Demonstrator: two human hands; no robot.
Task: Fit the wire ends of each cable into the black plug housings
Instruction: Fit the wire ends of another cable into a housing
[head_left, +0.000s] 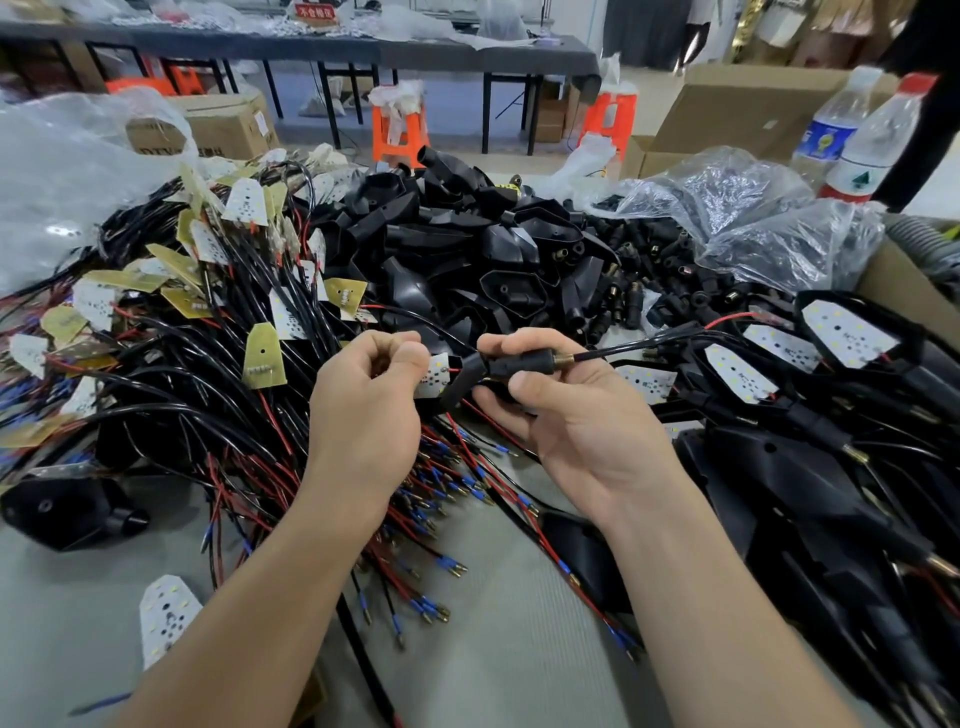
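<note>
The left hand, knuckles up and fingers curled, pinches a small white board (red wire attached). Just beside it the right hand, palm up, grips a black plug housing between thumb and fingers; its cable trails right.

The plug housing at centre is matt black with a brass-coloured tip. The board beside it is white and carries a red wire. The heap of housings behind is glossy black. The cables are black, and their wire ends are red or black with blue sleeves and gold tips. The loose boards show white faces dotted with dark holes, or mustard-yellow backs. The table is grey-green, the stools orange, the cardboard box brown. One bottle has a red cap.
</note>
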